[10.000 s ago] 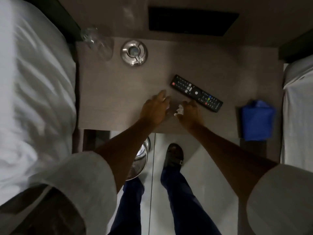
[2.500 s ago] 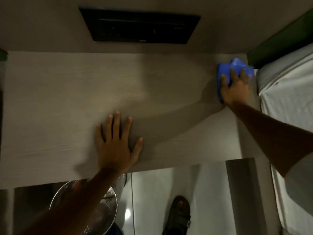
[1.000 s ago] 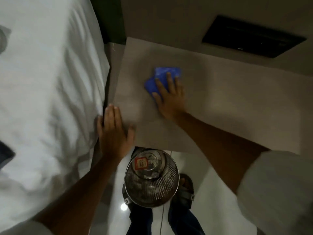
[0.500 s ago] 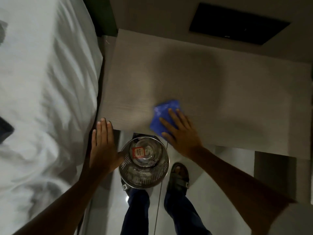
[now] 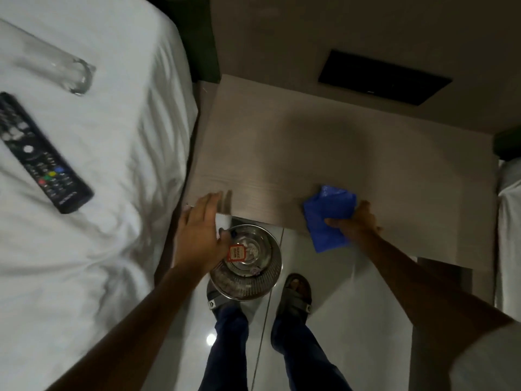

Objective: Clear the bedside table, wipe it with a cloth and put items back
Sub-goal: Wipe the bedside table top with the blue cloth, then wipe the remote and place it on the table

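The bedside table has a bare wood-grain top. My right hand grips a blue cloth at the table's front edge, and part of the cloth hangs past that edge. My left hand is flat with fingers apart, fingertips at the table's front left corner, holding nothing. A black remote and a clear drinking glass lie on the white bed to the left.
A perforated metal waste bin with a red-labelled item inside stands on the floor just below the front edge, beside my left hand. My sandalled feet stand behind it. A dark panel is set in the wall. Another white bed edge is at right.
My right hand has dragged the blue cloth rightwards along the front edge until it overhangs. My left hand moved up to the table's front left corner. The view shifted, showing the remote and glass.
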Available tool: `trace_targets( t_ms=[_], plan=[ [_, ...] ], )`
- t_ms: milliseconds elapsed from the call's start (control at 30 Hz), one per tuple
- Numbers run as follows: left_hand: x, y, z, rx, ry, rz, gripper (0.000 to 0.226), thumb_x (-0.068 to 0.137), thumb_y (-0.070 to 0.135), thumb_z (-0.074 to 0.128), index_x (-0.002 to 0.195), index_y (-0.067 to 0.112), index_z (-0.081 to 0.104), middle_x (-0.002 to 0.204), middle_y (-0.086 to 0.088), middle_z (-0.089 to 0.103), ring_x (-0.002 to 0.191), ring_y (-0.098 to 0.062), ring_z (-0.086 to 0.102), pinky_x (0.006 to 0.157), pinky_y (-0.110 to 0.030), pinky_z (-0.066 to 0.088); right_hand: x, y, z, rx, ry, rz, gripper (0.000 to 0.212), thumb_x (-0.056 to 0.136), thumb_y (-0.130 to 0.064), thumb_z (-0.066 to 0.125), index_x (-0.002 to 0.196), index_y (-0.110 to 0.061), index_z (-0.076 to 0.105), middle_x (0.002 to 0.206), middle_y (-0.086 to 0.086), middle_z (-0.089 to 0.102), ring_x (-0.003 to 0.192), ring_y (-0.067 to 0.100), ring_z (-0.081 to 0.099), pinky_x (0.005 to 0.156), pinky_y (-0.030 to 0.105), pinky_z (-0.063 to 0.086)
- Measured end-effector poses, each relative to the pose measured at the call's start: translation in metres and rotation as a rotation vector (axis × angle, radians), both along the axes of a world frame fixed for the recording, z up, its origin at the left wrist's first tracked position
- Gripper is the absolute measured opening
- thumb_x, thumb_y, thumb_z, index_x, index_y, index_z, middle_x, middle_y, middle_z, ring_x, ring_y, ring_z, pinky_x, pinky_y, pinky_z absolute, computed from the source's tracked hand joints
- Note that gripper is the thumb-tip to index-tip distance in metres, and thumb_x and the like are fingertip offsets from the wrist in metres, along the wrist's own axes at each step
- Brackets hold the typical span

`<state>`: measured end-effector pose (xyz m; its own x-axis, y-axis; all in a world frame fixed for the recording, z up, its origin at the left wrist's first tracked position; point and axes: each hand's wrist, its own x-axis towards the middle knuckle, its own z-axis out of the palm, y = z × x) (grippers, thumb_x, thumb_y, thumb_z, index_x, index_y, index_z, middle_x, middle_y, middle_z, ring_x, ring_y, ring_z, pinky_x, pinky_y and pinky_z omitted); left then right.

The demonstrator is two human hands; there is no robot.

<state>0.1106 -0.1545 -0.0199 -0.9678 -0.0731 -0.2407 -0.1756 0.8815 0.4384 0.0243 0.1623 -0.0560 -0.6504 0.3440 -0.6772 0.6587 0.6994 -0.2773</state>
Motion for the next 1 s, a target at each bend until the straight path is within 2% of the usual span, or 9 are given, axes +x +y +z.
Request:
trace_targets(
  t_ms=[100, 233, 267, 367, 533, 600, 767, 900, 1000],
  plan=[
    [0.010, -0.018, 0.046, 0.064, 0.172, 0.094, 0.068, 0.077, 0.019, 0.058, 0.142, 0.021, 0.038, 0.142, -0.007, 0.051, 0.131, -0.024, 0.046, 0.109, -0.036, 0.027, 0.005, -0.014, 0.001, -0.221, -0.048, -0.123, 0.074, 0.077, -0.033, 0.074, 0.139, -0.010, 0.039, 0.142, 0.023, 0.044, 0.124, 0.043, 0.046, 0.096, 0.052, 0.042],
    [0.017, -0.069, 0.084, -0.045, 0.364, 0.252, 0.050, 0.078, 0.016, 0.058, 0.128, 0.016, 0.053, 0.128, -0.011, 0.060, 0.117, -0.029, 0.053, 0.097, -0.042, 0.041, 0.018, -0.005, -0.030, -0.194, -0.028, -0.245, 0.108, 0.033, -0.059, 0.081, 0.125, -0.010, 0.052, 0.125, 0.019, 0.055, 0.110, 0.042, 0.055, 0.092, 0.057, 0.048],
    [0.017, -0.084, 0.089, -0.088, 0.402, 0.323, 0.044, 0.079, 0.017, 0.059, 0.123, 0.016, 0.057, 0.125, -0.012, 0.060, 0.115, -0.030, 0.053, 0.093, -0.042, 0.042, 0.017, -0.019, -0.012, -0.202, -0.017, -0.255, 0.101, 0.038, -0.055, 0.085, 0.121, -0.006, 0.053, 0.118, 0.019, 0.056, 0.106, 0.042, 0.056, 0.092, 0.056, 0.048],
    [0.012, -0.117, 0.099, -0.116, 0.429, 0.577, 0.032, 0.084, 0.025, 0.062, 0.114, 0.013, 0.062, 0.120, -0.015, 0.060, 0.109, -0.034, 0.054, 0.088, -0.044, 0.046, 0.020, -0.043, 0.030, -0.245, 0.000, -0.285, 0.029, 0.078, -0.020, 0.075, 0.089, -0.003, 0.054, 0.085, 0.018, 0.055, 0.087, 0.038, 0.052, 0.093, 0.059, 0.046],
    [-0.033, -0.145, 0.120, 0.133, 0.244, 1.004, 0.072, 0.083, 0.047, 0.068, 0.138, 0.010, 0.040, 0.133, -0.020, 0.052, 0.125, -0.038, 0.047, 0.099, -0.048, 0.043, 0.022, -0.071, 0.090, -0.219, 0.129, -0.087, 0.084, 0.072, -0.004, 0.079, 0.137, -0.002, 0.027, 0.135, 0.028, 0.041, 0.115, 0.048, 0.049, 0.094, 0.060, 0.042],
    [-0.052, -0.164, 0.119, 0.234, 0.142, 1.141, 0.086, 0.075, 0.046, 0.074, 0.141, 0.008, 0.034, 0.134, -0.019, 0.055, 0.125, -0.037, 0.051, 0.100, -0.046, 0.045, 0.021, -0.079, 0.101, -0.261, 0.114, -0.057, 0.077, 0.073, -0.002, 0.078, 0.136, -0.003, 0.033, 0.132, 0.026, 0.046, 0.116, 0.047, 0.049, 0.091, 0.057, 0.043],
    [-0.045, -0.170, 0.127, 0.319, 0.017, 1.121, 0.061, 0.061, 0.034, 0.080, 0.114, 0.016, 0.058, 0.105, -0.004, 0.071, 0.096, -0.029, 0.068, 0.087, -0.041, 0.056, 0.021, -0.099, 0.115, -0.454, 0.084, -0.135, 0.025, 0.082, -0.005, 0.065, 0.105, -0.013, 0.059, 0.105, 0.023, 0.062, 0.083, 0.036, 0.060, 0.082, 0.054, 0.050],
    [-0.013, -0.127, 0.136, 0.454, 0.052, 0.988, 0.047, 0.079, 0.008, 0.068, 0.114, 0.024, 0.040, 0.089, -0.004, 0.072, 0.074, -0.030, 0.072, 0.080, -0.047, 0.059, 0.020, -0.121, 0.117, -0.460, 0.236, 0.028, 0.033, 0.080, -0.006, 0.064, 0.111, -0.007, 0.052, 0.109, 0.027, 0.061, 0.093, 0.041, 0.061, 0.084, 0.058, 0.050],
    [0.001, -0.073, 0.138, 0.775, 0.005, 0.872, 0.055, 0.083, -0.006, 0.065, 0.124, 0.024, 0.046, 0.098, -0.005, 0.072, 0.073, -0.025, 0.074, 0.069, -0.038, 0.061, 0.011, -0.143, 0.134, -0.453, 0.386, 0.172, 0.035, 0.087, -0.010, 0.064, 0.120, -0.003, 0.054, 0.104, 0.013, 0.064, 0.090, 0.025, 0.061, 0.074, 0.030, 0.044]
  ],
)
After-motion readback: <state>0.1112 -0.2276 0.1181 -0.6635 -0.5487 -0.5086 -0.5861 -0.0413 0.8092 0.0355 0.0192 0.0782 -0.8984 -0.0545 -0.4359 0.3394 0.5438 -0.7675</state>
